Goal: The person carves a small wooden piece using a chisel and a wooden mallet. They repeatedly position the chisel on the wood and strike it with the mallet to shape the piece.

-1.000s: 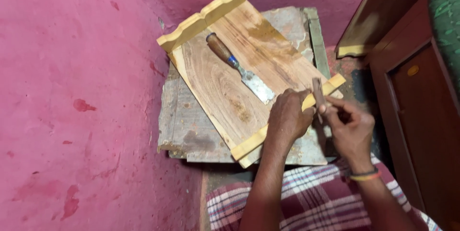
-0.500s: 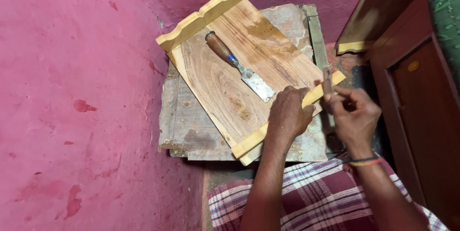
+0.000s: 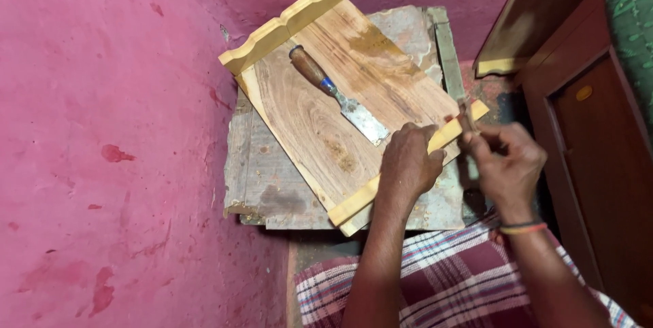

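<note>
A brown wooden panel [image 3: 320, 110] with yellow moulded strips at both ends lies on a worn grey board [image 3: 272, 185]. A chisel [image 3: 337, 93] with a wooden handle and a wide metal blade rests on the panel. My left hand [image 3: 407, 161] presses on the near yellow strip [image 3: 381, 185], fingers curled over its edge. My right hand [image 3: 507, 165] is closed around a small thin tool [image 3: 468, 114] whose tip pokes up beside the strip's right end.
Pink floor [image 3: 102, 151] spreads to the left and behind. Dark brown wooden furniture [image 3: 585, 110] with yellow trim stands at the right. A checked cloth [image 3: 442, 280] covers my lap at the bottom.
My right hand has shifted slightly with the small tool by the strip's end. My left hand stays on the near strip. The chisel has not moved.
</note>
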